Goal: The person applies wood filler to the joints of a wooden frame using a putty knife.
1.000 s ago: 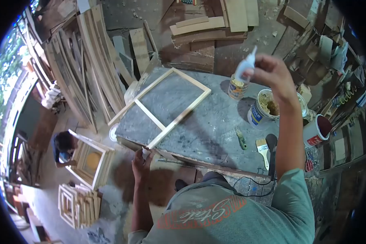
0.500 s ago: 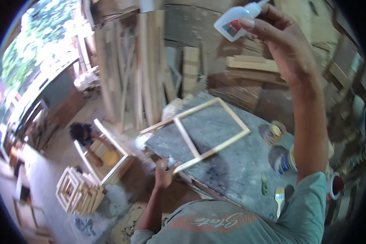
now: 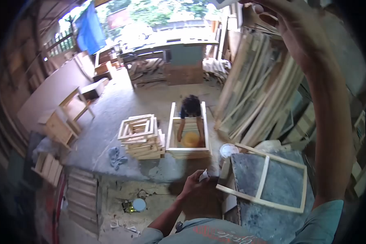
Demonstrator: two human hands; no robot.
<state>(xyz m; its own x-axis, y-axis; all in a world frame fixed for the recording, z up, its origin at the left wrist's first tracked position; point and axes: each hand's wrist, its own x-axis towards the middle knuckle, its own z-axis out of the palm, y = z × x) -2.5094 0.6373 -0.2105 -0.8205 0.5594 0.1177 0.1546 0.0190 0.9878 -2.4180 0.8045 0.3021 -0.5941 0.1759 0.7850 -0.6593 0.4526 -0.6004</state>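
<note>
My right hand (image 3: 272, 14) is raised high at the top edge, closed around a white squeeze bottle (image 3: 221, 3); only the bottle's lower end shows, the rest lying outside the view. Low and near the workbench's left edge, my left hand (image 3: 192, 185) pinches a small white piece (image 3: 203, 175), too small to identify. To the right of that hand, a rectangular wooden frame (image 3: 262, 177) with one crossbar lies on the grey-topped workbench (image 3: 248, 221), one corner jutting past the bench edge.
Ahead, another person (image 3: 190, 106) bends over a wooden frame structure (image 3: 171, 134), both hands at a yellow round object (image 3: 191, 139). Stacked small frames (image 3: 144, 138) stand left of it. Long boards (image 3: 260, 85) lean at the right. A white lidded tub (image 3: 228, 150) stands beside the bench.
The view has swung left toward the bright opening. The bottle has slid mostly out of the top edge, still in my right hand. My left hand is now farther from the wooden frame.
</note>
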